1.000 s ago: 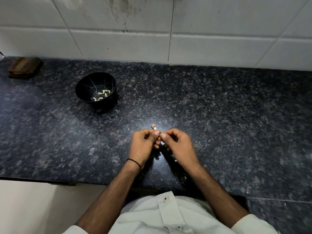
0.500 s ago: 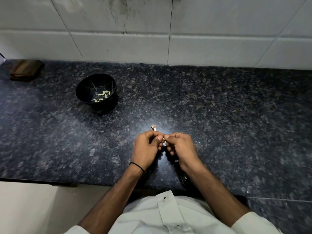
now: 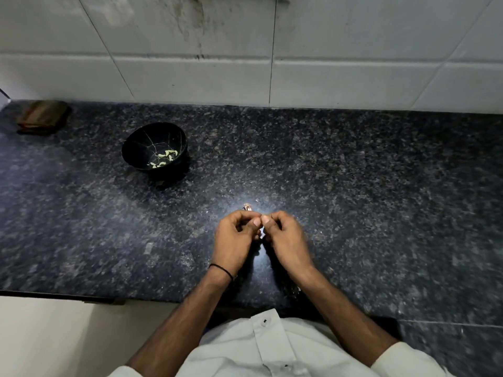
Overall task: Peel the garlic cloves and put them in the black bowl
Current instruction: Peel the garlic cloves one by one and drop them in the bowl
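Both hands are together over the near middle of the worktop [image 3: 381,186], a dark speckled stone slab. The left hand [image 3: 235,238] and the right hand [image 3: 288,240] have their fingers curled inward, thumbs meeting tip to tip. Between them they pinch a clove [image 3: 262,233] – only a small pale sliver of it shows below the thumbs, and the rest is hidden by the fingers, so I cannot tell how much skin is on it. The hands are held close above the worktop; I cannot tell whether they touch it.

The bowl [image 3: 141,148] stands upright on the worktop, well apart from the hands, to the left and farther back. Inside it, toward the right side of the bottom, lie several peeled cloves [image 3: 163,157], pale yellow-green and loosely scattered.

Just beyond the left hand's fingertips a small brownish scrap of skin [image 3: 247,206] lies on the worktop. A few more flecks [image 3: 296,288] lie near the right wrist, close to the worktop's front edge.

A thin black band [image 3: 221,269] circles the left wrist. The person wears a white buttoned shirt [image 3: 258,349]. At the far left corner, against the tiled wall [image 3: 326,77], sits a flat brown block [image 3: 42,117] – too dim to say what it is.
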Demonstrator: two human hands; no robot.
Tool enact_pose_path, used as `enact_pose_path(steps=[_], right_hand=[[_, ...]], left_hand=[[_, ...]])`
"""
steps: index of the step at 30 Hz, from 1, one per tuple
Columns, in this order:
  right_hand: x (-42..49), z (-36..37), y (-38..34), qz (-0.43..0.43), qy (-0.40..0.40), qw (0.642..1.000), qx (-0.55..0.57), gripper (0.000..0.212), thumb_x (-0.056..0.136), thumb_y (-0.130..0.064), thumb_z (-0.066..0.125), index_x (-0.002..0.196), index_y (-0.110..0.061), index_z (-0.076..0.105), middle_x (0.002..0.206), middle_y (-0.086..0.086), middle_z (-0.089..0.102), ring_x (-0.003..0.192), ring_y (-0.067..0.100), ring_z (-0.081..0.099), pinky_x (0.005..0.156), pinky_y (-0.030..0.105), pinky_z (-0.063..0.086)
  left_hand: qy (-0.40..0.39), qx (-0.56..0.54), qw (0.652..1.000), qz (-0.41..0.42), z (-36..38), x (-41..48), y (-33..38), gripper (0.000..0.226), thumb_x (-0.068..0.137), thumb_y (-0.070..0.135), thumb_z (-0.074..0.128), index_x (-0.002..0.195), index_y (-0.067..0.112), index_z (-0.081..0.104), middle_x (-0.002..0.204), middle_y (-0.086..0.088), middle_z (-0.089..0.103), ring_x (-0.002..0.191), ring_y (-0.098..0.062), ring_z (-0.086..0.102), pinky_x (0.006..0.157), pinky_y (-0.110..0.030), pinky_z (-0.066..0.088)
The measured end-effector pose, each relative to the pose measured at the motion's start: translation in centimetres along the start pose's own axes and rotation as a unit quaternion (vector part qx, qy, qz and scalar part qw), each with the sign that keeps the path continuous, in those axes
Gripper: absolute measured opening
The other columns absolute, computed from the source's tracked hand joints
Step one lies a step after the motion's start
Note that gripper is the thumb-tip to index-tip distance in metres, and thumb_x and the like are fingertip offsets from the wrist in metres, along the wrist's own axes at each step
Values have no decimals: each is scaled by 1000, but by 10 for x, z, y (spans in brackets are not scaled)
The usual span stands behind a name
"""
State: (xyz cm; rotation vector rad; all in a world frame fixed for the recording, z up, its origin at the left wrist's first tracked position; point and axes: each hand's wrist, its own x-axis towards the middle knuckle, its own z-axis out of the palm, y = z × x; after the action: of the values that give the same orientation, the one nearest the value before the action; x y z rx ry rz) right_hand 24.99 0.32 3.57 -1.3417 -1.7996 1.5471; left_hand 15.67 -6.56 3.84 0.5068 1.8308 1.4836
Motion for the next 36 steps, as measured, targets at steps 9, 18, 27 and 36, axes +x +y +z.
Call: enact_pose_path(steps=[9,18,27,36], right_hand=[[0,5,8,25,13,999,33,12,97,-13,61,87,-13,67,74,7,72,59,13,63,52,29,53],[2,7,8,48,7,999,-20,26,103,-19,46,79,-17,55,71,2,59,63,19,56,61,40,50],[3,-3,4,-3,18,992,-126,40,104,-31,51,66,-17,50,60,-7,51,53,3,44,49,17,34],[0,-5,15,-43,21,993,-109,17,91,-4,60,79,-14,67,71,-6,68,71,13,65,66,31,53]], left_hand=[[23,-9,1000,-15,2,-1,-12,15,94,13,67,85,2,70,63,-10,67,53,-21,60,55,-43,56],[4,153,986,71,-2,7,-20,15,93,20,64,78,20,66,71,4,71,72,-19,69,71,-38,56],[-62,-74,992,-79,3,2,-15,14,99,3,54,88,-1,62,70,-15,69,61,-28,63,55,-34,55],[-37,-45,996,-66,-4,5,-14,16,93,-8,48,91,4,58,74,-9,65,56,-15,55,50,-27,45]])
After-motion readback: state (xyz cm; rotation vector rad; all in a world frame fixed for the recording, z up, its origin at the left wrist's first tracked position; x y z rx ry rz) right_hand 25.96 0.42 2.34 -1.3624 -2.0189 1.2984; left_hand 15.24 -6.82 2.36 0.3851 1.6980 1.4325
